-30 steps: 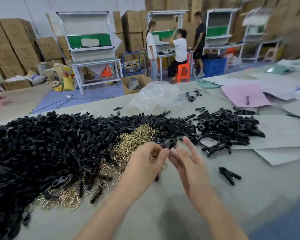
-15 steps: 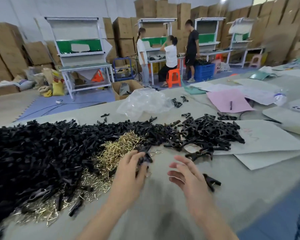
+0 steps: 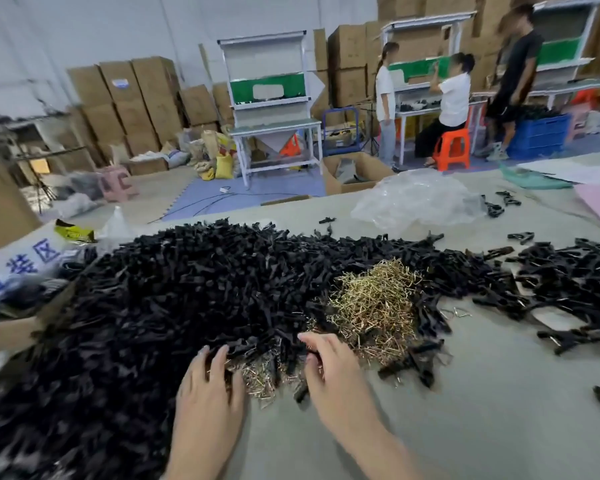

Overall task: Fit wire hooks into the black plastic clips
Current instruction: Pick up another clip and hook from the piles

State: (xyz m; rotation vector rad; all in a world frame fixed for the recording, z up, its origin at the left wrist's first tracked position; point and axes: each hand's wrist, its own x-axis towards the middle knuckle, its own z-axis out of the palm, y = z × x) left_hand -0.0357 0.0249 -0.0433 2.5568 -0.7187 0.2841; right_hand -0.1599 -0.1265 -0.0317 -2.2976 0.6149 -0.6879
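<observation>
Your left hand [image 3: 208, 386] lies with fingers spread on the near edge of the black clips [image 3: 187, 289], while your right hand [image 3: 333, 372] curls at the fringe of the wire hooks [image 3: 374, 306] heaped ahead to its right, though I cannot tell if it pinches one.

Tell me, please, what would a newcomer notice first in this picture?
First, the huge heap of black plastic clips covering the left and centre of the table. Next, the shiny pile of wire hooks nested in its right side. The left hand and the right hand reach into the heap's near edge.
</observation>
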